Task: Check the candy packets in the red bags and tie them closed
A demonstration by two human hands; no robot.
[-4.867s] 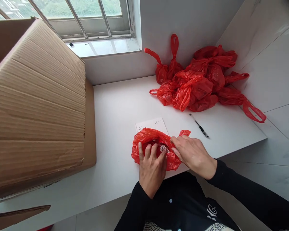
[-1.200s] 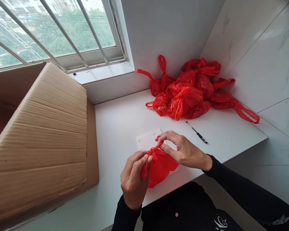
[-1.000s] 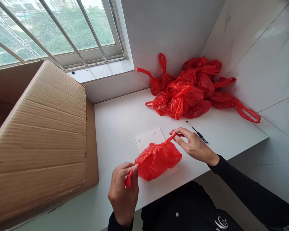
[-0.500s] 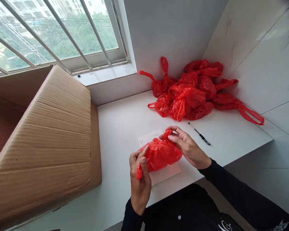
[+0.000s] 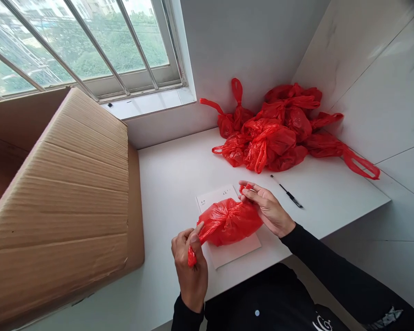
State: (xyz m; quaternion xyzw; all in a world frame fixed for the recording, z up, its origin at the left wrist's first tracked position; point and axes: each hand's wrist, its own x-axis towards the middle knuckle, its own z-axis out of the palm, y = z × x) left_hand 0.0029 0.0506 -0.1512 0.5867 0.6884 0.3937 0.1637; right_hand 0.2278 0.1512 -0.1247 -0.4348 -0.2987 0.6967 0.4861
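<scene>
A filled red plastic bag (image 5: 229, 223) is gathered into a knot at its top middle; what it contains is hidden. My left hand (image 5: 190, 262) is closed around one handle end, a bit of red poking out by the thumb. At the bag's other side, my right hand (image 5: 266, 207) pinches the opposite handle between thumb and fingers. The handles are pulled apart to left and right. Under the bag lies a white sheet or pad (image 5: 214, 196) with small handwriting near its far edge, partly covered.
A heap of knotted red bags (image 5: 276, 133) lies against the back wall. A black pen (image 5: 290, 195) rests right of my right hand. On the left stands a large open cardboard box (image 5: 72, 193), beneath a barred window (image 5: 100, 50). The white table (image 5: 169, 184) ends at its front edge near my body.
My left hand has moved left and slightly down, drawing its handle outward. The bag's top is pulled tauter and its knot shows more clearly. My right hand has shifted only slightly.
</scene>
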